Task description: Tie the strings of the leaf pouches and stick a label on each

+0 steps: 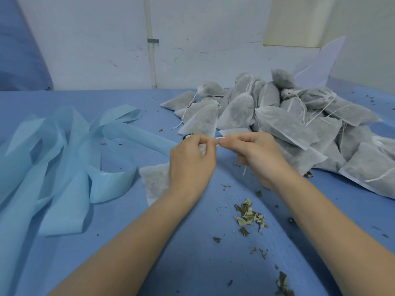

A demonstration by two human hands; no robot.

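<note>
Fingers: left hand (192, 159) and right hand (259, 155) both curl tight, fingertips nearly meeting, pinching a thin white drawstring (220, 138) taut between them.
Pouch in hand: a white mesh leaf-filled pouch (155, 182) hangs under the left hand, resting on the blue padded table (192, 263) near its middle.
Risk: pulling too hard could, I judge, snap the string or spill leaves.
Spillage: dry green leaf crumbs (250, 216) lie near the right forearm.
Waiting: a heap of grey-white pouches (288, 124) toward the far right edge.
Left side: curled pale-blue glossy strips (64, 167).

A small packing workroom. A blue-covered table (128, 263) stands against a scuffed white wall (96, 50). Filled pouches (288, 124) are heaped toward its far right edge.
</note>
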